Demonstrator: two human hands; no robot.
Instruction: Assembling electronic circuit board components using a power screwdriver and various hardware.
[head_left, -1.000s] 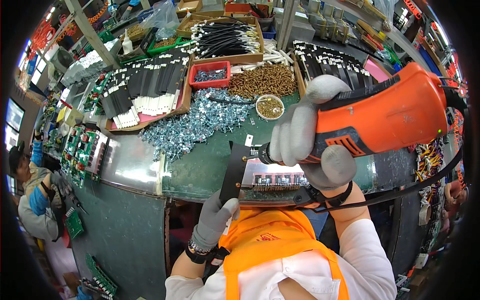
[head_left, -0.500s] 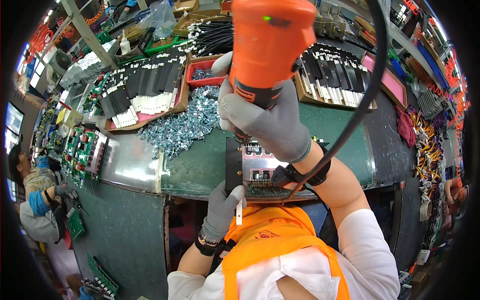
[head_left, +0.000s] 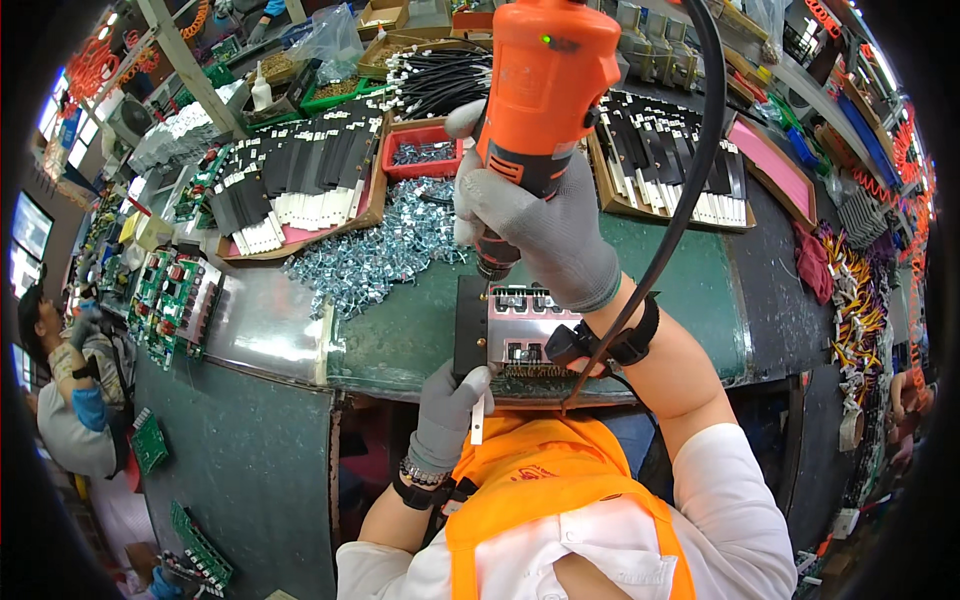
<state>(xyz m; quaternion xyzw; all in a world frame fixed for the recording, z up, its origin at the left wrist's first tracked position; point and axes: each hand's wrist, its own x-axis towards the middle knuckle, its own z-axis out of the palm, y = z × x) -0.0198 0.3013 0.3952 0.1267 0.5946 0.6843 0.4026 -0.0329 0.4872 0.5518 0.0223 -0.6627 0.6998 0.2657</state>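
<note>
Left hand (head_left: 445, 412): on my feed I am pinching the near end of the black strip (head_left: 470, 330), which is reaching ahead | Right hand (head_left: 545, 225): fingers are wrapping the orange driver (head_left: 550, 85), its body now standing ahead of them, not rightward | I am probably working the strip's far end; contact unclear

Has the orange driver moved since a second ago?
Yes. The orange driver has swung left, its body now nearer the red bin.
</note>
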